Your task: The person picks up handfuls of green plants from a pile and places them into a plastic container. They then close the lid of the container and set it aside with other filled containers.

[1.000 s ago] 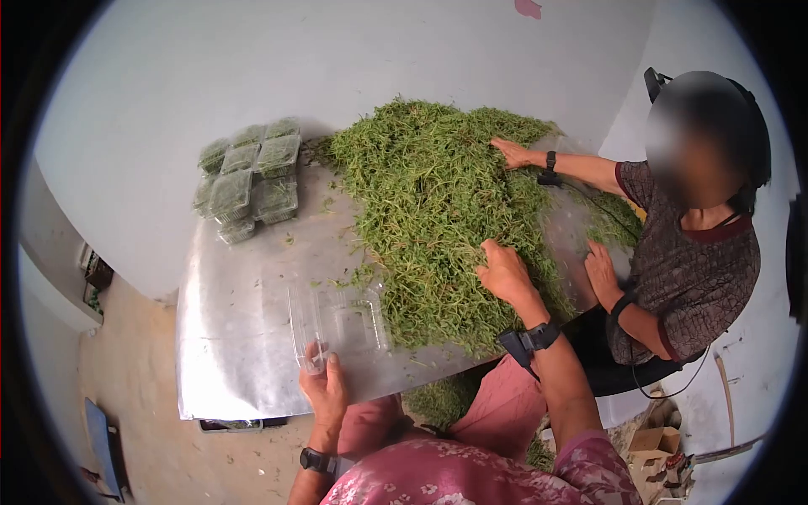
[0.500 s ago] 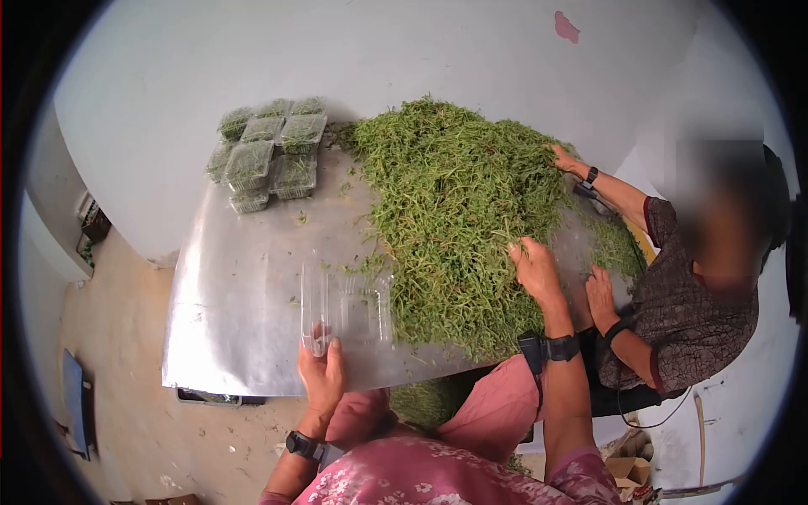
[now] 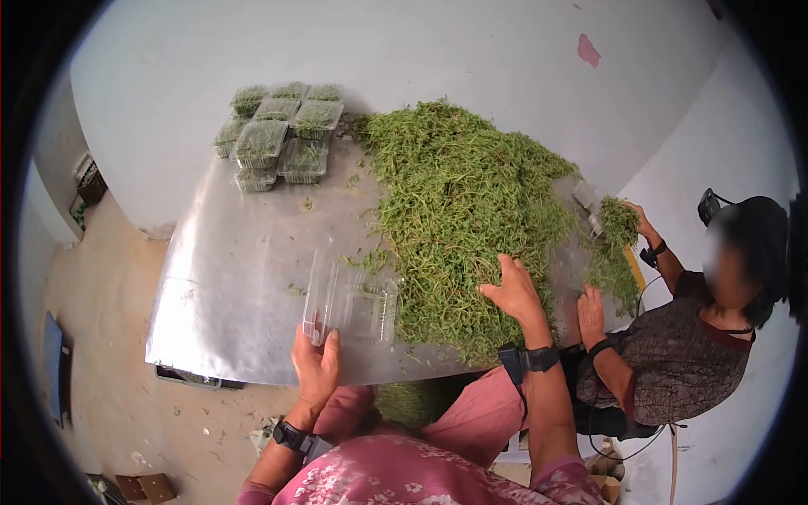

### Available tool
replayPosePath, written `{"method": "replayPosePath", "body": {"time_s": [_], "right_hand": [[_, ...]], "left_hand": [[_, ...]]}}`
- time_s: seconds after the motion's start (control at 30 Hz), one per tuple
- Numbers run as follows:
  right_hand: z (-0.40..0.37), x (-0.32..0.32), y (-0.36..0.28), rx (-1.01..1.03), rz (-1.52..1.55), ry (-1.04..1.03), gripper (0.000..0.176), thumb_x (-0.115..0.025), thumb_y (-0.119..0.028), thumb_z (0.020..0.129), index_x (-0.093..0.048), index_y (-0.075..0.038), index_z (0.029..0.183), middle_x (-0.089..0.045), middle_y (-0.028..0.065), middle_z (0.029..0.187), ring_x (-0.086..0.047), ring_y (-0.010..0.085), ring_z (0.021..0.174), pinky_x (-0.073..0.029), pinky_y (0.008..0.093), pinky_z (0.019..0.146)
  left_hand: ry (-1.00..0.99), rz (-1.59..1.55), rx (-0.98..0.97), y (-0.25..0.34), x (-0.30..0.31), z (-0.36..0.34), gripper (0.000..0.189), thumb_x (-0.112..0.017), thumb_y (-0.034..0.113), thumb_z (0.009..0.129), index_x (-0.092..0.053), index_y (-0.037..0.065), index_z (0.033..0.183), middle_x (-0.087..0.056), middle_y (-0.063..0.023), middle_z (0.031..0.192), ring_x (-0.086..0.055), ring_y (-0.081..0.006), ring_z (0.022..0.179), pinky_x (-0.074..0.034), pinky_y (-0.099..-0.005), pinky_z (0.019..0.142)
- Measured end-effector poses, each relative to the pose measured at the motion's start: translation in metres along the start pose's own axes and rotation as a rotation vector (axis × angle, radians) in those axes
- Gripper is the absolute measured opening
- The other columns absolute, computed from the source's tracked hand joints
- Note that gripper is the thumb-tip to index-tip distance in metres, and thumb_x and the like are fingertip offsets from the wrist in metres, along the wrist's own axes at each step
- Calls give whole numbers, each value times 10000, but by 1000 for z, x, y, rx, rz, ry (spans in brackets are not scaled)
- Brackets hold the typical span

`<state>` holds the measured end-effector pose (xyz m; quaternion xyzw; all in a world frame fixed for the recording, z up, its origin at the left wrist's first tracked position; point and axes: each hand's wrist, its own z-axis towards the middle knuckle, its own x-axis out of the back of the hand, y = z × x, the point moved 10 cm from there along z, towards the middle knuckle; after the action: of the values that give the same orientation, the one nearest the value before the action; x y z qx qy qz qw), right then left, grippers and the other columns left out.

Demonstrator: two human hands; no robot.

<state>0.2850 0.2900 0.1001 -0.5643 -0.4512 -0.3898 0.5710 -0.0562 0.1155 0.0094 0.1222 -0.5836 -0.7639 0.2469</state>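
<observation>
Fingers (image 3: 331, 343) of left hand (image 3: 316, 369): pinched on the near edge of the clear clamshell box (image 3: 353, 301), thumb on top. Box: open, lying flat on the table (image 3: 227, 286), just beside the near left edge of the greens pile (image 3: 463, 198), a few green bits inside.
Fingers (image 3: 505, 268) of right hand (image 3: 513, 292): spread apart, palm down on the near side of the greens pile, clamped on nothing.
Greens pile: heaped over the middle and right of the table, reaching the back wall.
Filled boxes (image 3: 278, 135): stacked at the far left corner of the table, well apart from both hands.
Co-worker, seated at right: one hand (image 3: 591, 307) flat at the pile's edge, the other raised with a bunch of greens (image 3: 619, 220).
</observation>
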Motion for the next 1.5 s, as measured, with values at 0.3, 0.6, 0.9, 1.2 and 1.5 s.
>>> {"method": "replayPosePath", "body": {"time_s": [0.3,0.6,0.9,1.2,1.5], "right_hand": [[13,18,12,81,197,148,518,-690,-158,814,-516,-61,1292,-644,231,982,-658,358,807,-493,518,683],[13,55,17,150,208,342,486,-688,-210,812,-565,4,1231,-623,218,1169,-596,350,1092,-471,426,906],[-7,86,-20,149,664,312,365,-685,-111,836,-582,27,1159,-609,47,919,-520,59,647,-426,255,463],[-47,71,-126,398,914,145,271,-658,-65,841,-599,-2,1098,-613,17,925,-555,78,769,-464,243,660],[-41,-47,-172,374,650,-164,218,-609,-45,861,-584,36,1062,-634,57,842,-577,77,667,-516,271,557]], "left_hand": [[68,-132,52,8,5,-2,486,-607,10,869,-419,-14,1316,-561,-43,795,-535,-97,653,-462,-254,594],[87,-156,89,9,10,-1,450,-584,-11,870,-429,-10,1292,-561,-52,798,-567,-96,642,-493,-249,562],[86,-173,120,5,11,-2,416,-580,-11,868,-445,-6,1262,-578,-49,753,-594,-106,610,-498,-256,553],[62,-157,43,-1,8,-2,425,-547,8,907,-385,10,1299,-569,-46,757,-571,-92,534,-455,-224,456],[66,-225,66,-2,10,-2,430,-546,-7,900,-388,2,1299,-570,-56,805,-579,-96,552,-460,-227,461]]}}
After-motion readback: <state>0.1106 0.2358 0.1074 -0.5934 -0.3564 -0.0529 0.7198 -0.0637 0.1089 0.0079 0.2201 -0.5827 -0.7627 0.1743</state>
